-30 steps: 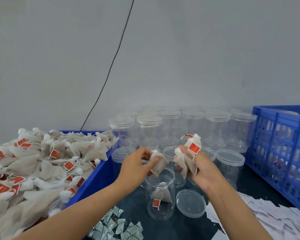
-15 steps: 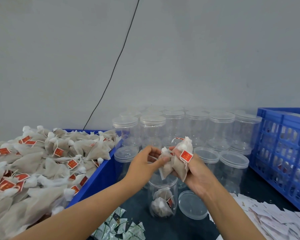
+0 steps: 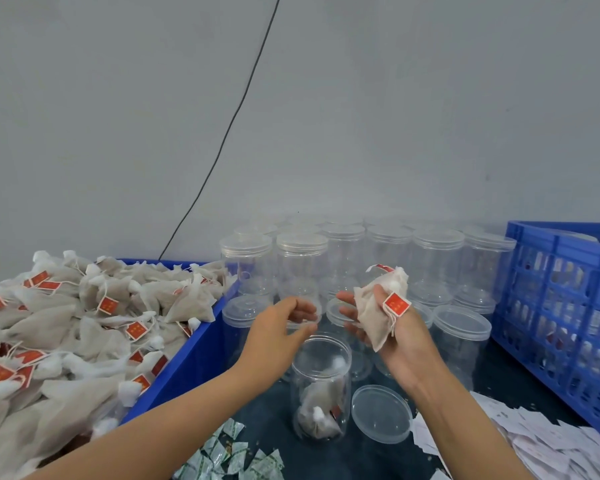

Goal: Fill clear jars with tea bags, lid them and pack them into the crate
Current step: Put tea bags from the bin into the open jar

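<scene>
An open clear jar [image 3: 321,389] stands on the dark table in front of me with a few tea bags lying at its bottom. Its loose lid [image 3: 381,414] lies flat to the right of it. My left hand [image 3: 279,332] hovers just above the jar's mouth, fingers loosely curled and holding nothing. My right hand [image 3: 392,327] grips a small bunch of tea bags [image 3: 378,306] with red tags, up and to the right of the jar.
A blue bin [image 3: 184,362] heaped with tea bags fills the left. Lidded clear jars [image 3: 433,258] stand in rows behind. A blue crate [image 3: 561,306] stands at the right. Green sachets [image 3: 229,455] and white paper slips [image 3: 520,445] lie near the front edge.
My left hand took a tea bag from the bunch in my right hand and dropped it into the jar; it now holds nothing. More bags lie in the jar.
</scene>
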A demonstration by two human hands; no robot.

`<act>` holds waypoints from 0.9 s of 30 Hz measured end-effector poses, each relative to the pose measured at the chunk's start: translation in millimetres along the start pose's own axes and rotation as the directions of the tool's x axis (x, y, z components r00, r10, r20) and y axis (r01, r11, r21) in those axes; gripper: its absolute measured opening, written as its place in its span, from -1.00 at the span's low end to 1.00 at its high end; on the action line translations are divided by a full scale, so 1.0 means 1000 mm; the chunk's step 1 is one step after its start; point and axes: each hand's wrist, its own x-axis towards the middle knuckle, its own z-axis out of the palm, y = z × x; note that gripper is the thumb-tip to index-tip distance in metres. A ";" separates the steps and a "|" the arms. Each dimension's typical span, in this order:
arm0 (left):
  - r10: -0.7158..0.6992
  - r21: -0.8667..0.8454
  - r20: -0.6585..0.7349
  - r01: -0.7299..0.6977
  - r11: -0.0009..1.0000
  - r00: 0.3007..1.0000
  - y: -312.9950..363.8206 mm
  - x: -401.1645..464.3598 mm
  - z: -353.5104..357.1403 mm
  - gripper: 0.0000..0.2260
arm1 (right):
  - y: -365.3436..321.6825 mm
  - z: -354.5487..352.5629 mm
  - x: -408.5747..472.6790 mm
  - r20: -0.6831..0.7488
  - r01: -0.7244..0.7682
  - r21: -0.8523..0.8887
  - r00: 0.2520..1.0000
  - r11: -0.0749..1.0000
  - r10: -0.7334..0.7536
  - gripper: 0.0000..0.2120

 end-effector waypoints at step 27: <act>-0.072 -0.153 -0.020 0.068 0.986 0.997 0.002 0.000 -0.001 -0.81 | 0.011 -0.015 0.011 -0.118 0.115 -0.701 0.954 0.703 -0.274 -0.93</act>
